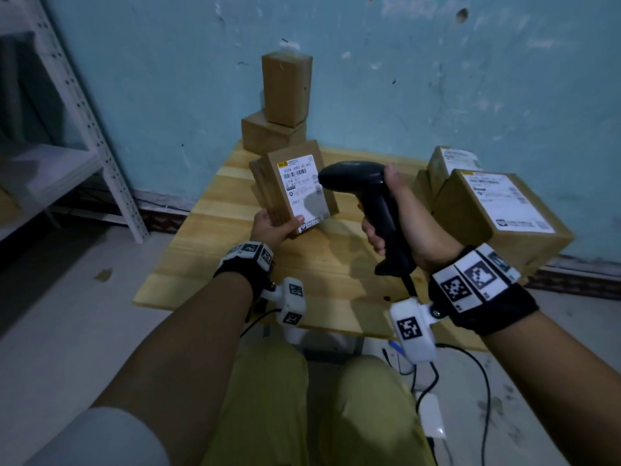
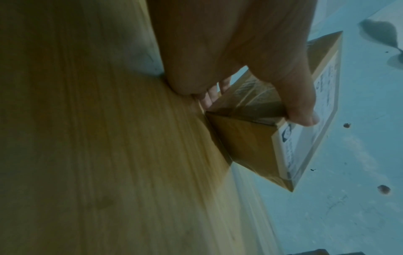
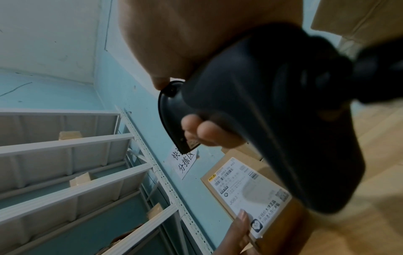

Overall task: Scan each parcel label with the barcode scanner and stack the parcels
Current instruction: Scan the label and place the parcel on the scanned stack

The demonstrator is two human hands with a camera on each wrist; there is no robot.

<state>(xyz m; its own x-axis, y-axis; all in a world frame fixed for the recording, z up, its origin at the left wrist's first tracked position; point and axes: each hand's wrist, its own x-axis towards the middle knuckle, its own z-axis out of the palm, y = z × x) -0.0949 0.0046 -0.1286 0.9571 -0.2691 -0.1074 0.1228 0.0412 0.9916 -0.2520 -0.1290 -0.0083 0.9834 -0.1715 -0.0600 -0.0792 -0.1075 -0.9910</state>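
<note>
Parcel (image 1: 295,186) in our left hand (image 1: 274,228) stands tilted above the wooden table (image 1: 208,250), its white shipping label (image 1: 302,193) turned toward us. Our left fingers (image 2: 209,98) curl behind the box while the thumb presses on the label's lower corner, so the box is pinched between them. The label carries barcodes and the printed code J083.

Our right hand (image 1: 400,213) grips a black barcode scanner (image 1: 366,203) by its handle, fingers (image 3: 209,132) wrapped round the front of the grip and the thumb up beside the head. The scanner's head points left at the label and sits just beside the parcel's right edge, not touching it. A dark cable leaves the base of the handle.

At the far edge of the table, against the blue wall (image 1: 437,79), two plain brown boxes form a stack (image 1: 279,105), the upper one standing upright on the lower. On the right side of the table a group of labelled parcels (image 1: 497,213) waits, the nearest one large with its label facing up.

A white metal shelving rack (image 3: 87,172) stands to the left and holds a few small cartons. A paper sign (image 3: 185,162) with Chinese characters hangs on the wall.
</note>
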